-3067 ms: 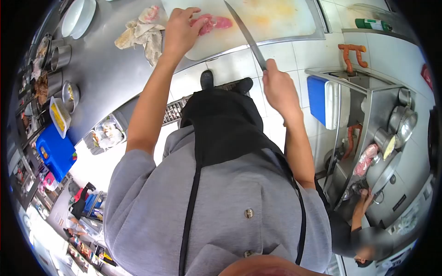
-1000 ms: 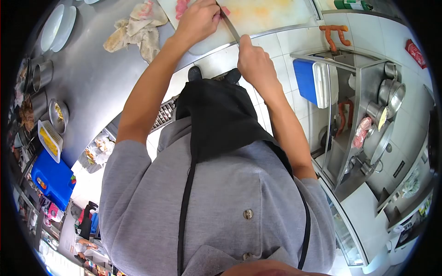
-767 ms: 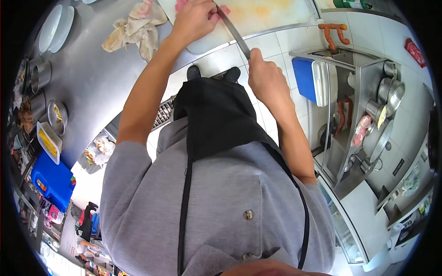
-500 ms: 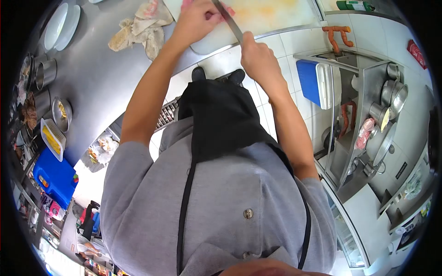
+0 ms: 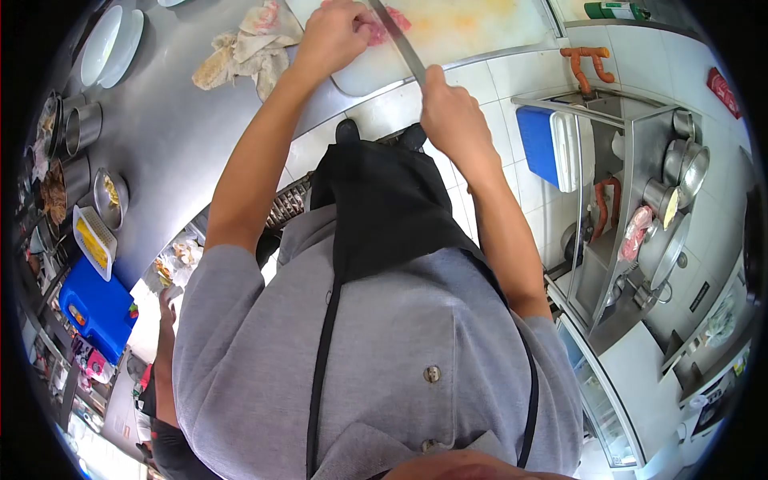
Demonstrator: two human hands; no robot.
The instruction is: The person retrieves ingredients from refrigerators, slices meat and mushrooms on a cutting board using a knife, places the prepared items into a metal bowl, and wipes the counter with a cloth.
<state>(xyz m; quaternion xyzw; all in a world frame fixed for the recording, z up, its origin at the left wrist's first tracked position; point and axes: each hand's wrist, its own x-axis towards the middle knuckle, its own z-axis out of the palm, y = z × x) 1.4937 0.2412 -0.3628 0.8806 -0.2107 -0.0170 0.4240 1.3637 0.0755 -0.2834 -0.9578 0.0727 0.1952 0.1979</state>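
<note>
While the left arm stretches forward almost straight, the left hand [image 5: 332,38] bends palm-down over the cutting board [image 5: 480,34], its fingers curled in against pink meat [image 5: 376,34]; whether they pinch it or only press on it, I cannot tell. The right arm bends slightly at the elbow, and the right hand [image 5: 454,114] has its fingers wrapped around the handle of a knife [image 5: 406,50]. The blade slants up and leftward, with meat showing on both sides of it, and its tip runs out of view at the top. The left hand hides part of the meat.

Left of the board, a crumpled cloth [image 5: 254,50] lies on the steel worktop [image 5: 164,132], close beside the left forearm. Farther left are white bowls [image 5: 112,50], a metal bowl [image 5: 110,197] holding yellow bits, and a white basket [image 5: 94,242] touching or nearly touching it. Below these, another person's hand [image 5: 166,304] is raised, well apart from the knife. To the right, a blue-and-white box [image 5: 552,148] stands beside a metal rack.
</note>
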